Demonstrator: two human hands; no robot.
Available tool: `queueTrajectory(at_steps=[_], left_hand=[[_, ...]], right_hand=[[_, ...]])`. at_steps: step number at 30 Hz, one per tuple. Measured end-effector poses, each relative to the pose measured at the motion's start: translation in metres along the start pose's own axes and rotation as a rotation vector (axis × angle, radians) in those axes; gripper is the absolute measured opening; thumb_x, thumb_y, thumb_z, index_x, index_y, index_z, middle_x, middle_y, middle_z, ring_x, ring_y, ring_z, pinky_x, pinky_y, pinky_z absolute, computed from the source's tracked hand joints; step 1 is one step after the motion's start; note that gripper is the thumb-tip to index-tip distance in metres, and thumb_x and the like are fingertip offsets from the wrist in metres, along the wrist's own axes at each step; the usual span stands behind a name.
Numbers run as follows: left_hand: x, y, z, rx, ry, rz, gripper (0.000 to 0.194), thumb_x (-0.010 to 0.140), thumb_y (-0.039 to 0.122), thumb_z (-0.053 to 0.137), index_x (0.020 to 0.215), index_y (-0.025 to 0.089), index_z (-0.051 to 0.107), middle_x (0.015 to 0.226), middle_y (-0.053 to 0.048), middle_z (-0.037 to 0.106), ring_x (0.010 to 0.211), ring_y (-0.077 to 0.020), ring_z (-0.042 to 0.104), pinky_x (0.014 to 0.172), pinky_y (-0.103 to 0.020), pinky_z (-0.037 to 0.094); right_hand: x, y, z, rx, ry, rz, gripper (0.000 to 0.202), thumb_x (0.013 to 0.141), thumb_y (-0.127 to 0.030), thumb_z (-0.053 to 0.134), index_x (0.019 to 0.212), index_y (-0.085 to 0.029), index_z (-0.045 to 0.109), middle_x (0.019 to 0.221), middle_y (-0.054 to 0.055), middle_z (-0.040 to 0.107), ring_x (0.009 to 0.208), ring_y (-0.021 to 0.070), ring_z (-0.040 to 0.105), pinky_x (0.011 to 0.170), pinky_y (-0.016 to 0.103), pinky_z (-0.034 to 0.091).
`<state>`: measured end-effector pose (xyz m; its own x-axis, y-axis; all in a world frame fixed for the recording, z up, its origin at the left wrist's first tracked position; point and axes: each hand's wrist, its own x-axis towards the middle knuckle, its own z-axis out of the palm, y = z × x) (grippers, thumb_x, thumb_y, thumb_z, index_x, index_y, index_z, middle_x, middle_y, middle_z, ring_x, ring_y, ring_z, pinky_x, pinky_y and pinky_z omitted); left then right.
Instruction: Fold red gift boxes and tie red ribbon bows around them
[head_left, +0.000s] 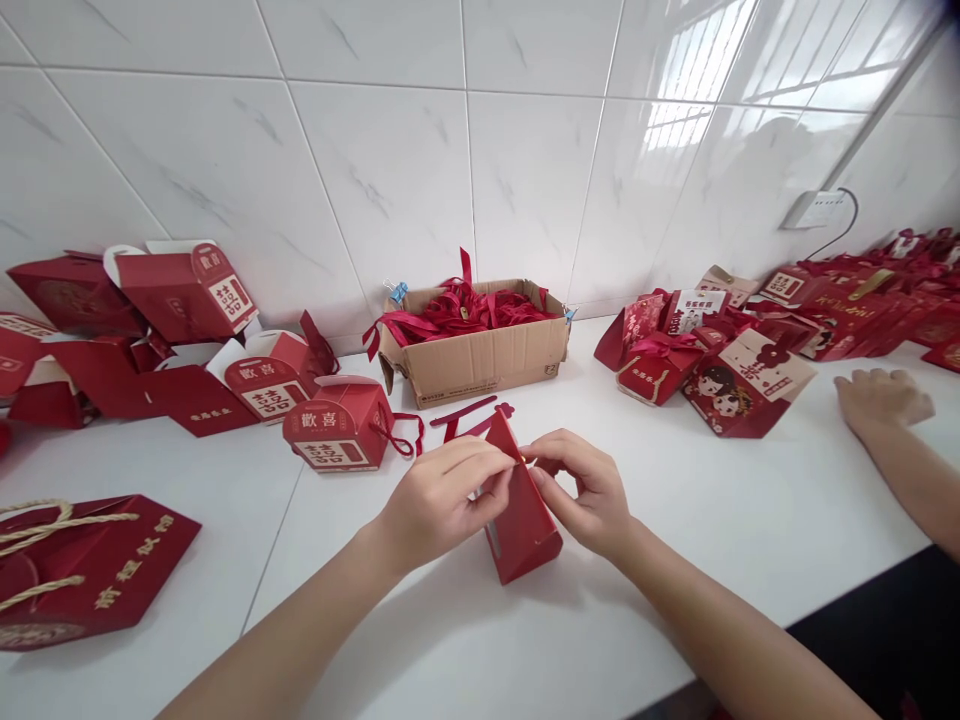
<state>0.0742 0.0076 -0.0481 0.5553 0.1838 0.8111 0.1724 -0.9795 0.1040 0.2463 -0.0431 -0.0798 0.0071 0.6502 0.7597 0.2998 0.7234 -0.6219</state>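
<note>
A small red gift box (523, 525) with a peaked top stands on the white table, between my two hands. My left hand (451, 490) is closed in a pinch at the upper part of the box, from the left. From the right, my right hand (581, 487) pinches at the same upper edge, where a tiny golden spot shows between the fingertips. Exactly what the right fingertips grip is too small to tell. Just behind the box lie dark red ribbon strips (469, 412).
A cardboard box (480, 362) full of red ribbons stands against the tiled wall. Red gift boxes (337, 425) sit at left, with a rope-handled red box (112, 570) nearer. More decorated boxes (739, 385) crowd the right, where another person's hand (885, 400) rests on the table.
</note>
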Motion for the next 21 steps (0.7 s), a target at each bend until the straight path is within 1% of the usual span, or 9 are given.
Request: queueTrajectory(at_steps=[5,9,11,14,17,19,21], left_hand=[[-0.001,-0.0007,0.0015,0.001,0.006,-0.023,0.021,0.078,0.002,0.06,0.093,0.017,0.058,0.074,-0.001,0.066,0.072,-0.0128,0.063,0.068,-0.025,0.055],[-0.0015,-0.0004,0.0019,0.016,-0.022,-0.038,0.021,0.079,0.005,0.059,0.095,0.018,0.056,0.079,-0.003,0.066,0.076,-0.0149,0.061,0.07,-0.028,0.055],[-0.0008,0.0003,0.0011,0.017,-0.031,-0.067,0.024,0.078,0.007,0.06,0.099,0.017,0.056,0.084,-0.006,0.066,0.081,-0.0172,0.061,0.073,-0.031,0.055],[0.0008,0.0008,-0.0009,0.003,-0.058,-0.139,0.035,0.077,0.01,0.061,0.11,0.016,0.054,0.101,-0.011,0.064,0.097,-0.0221,0.059,0.083,-0.038,0.053],[0.0017,-0.0005,-0.0025,-0.027,-0.116,-0.161,0.038,0.078,0.011,0.06,0.115,0.017,0.054,0.118,-0.013,0.06,0.115,-0.0257,0.054,0.096,-0.044,0.048],[0.0018,-0.0018,-0.0029,-0.051,-0.15,-0.17,0.036,0.079,0.011,0.059,0.114,0.018,0.055,0.12,-0.012,0.06,0.119,-0.0257,0.052,0.1,-0.044,0.046],[0.0023,-0.0024,-0.0033,-0.063,-0.167,-0.194,0.033,0.08,0.012,0.06,0.112,0.019,0.057,0.116,-0.011,0.062,0.117,-0.025,0.053,0.1,-0.044,0.046]], right_hand=[[0.0002,0.0042,0.0012,-0.049,0.027,-0.007,0.022,0.086,-0.012,0.055,0.102,-0.022,0.067,0.08,0.004,0.066,0.064,0.0115,0.061,0.052,0.023,0.052],[0.0001,0.0044,0.0024,-0.079,0.044,-0.018,0.021,0.085,-0.013,0.056,0.1,-0.022,0.068,0.08,0.004,0.067,0.064,0.0121,0.062,0.051,0.024,0.052],[0.0003,0.0041,0.0026,-0.08,0.047,-0.023,0.021,0.085,-0.012,0.056,0.1,-0.022,0.068,0.08,0.004,0.067,0.064,0.012,0.062,0.052,0.024,0.052],[0.0006,0.0047,0.0025,-0.067,0.037,-0.013,0.019,0.086,-0.013,0.056,0.098,-0.022,0.067,0.08,0.004,0.067,0.067,0.0128,0.062,0.053,0.024,0.052],[0.0003,0.0066,0.0018,-0.006,0.012,0.044,0.015,0.087,-0.017,0.056,0.096,-0.022,0.067,0.081,0.004,0.068,0.072,0.0141,0.063,0.057,0.025,0.054],[0.0001,0.008,0.0009,0.058,-0.008,0.118,0.012,0.088,-0.021,0.057,0.094,-0.023,0.067,0.082,0.004,0.067,0.074,0.0143,0.063,0.057,0.025,0.054],[0.0004,0.0088,-0.0005,0.121,-0.025,0.199,0.01,0.088,-0.024,0.058,0.091,-0.022,0.067,0.084,0.004,0.067,0.075,0.0143,0.063,0.056,0.024,0.052]])
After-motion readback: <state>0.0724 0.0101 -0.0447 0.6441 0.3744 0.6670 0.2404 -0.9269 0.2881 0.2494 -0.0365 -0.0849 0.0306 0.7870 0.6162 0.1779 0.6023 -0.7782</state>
